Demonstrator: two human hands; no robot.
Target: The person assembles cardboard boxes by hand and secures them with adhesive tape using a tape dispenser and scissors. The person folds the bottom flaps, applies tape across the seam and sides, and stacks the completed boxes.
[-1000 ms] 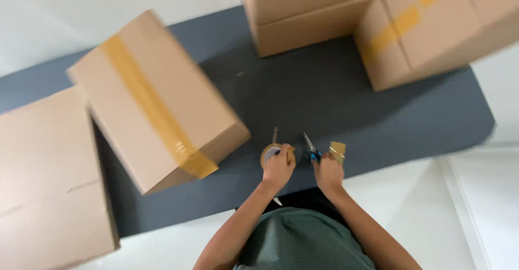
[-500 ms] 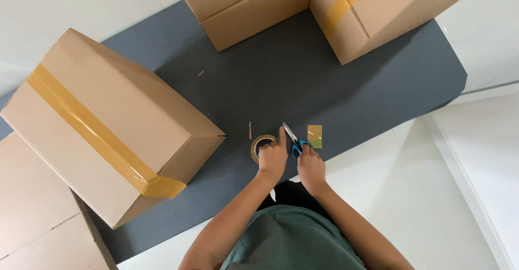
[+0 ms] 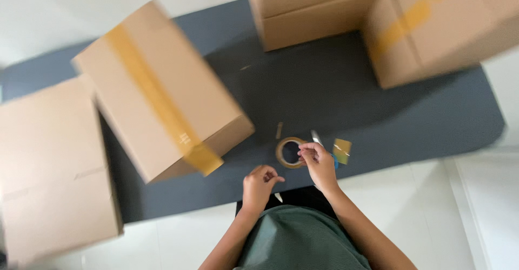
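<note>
Brown packing-tape roll (image 3: 291,152), a flat ring with a dark open middle, lies on the dark grey surface (image 3: 346,102) close to its near edge. The right hand (image 3: 319,164) rests at the ring's right rim, its fingers (image 3: 307,150) drawn narrow with the tips pinched together at the tape; whether they grip a loose tape end cannot be told through the blur. Under and behind this hand lie blue-handled scissors (image 3: 317,138), only the pale blade tip and a sliver of blue showing. Just right of them sits a small yellowish-brown rectangular piece of tape (image 3: 341,151). A thin brown strip (image 3: 279,130) lies just beyond the roll.

The left hand (image 3: 258,183) hovers over the near edge of the surface, well clear of the roll, fingers curled loosely inward and holding nothing.

A large cardboard box sealed with a brown tape stripe (image 3: 162,97) stands tilted on the left half of the surface. Beside it, at the left edge, is a flat plain cardboard box (image 3: 51,162). Two more cardboard boxes (image 3: 378,21) stand along the far edge, the right one taped.
</note>
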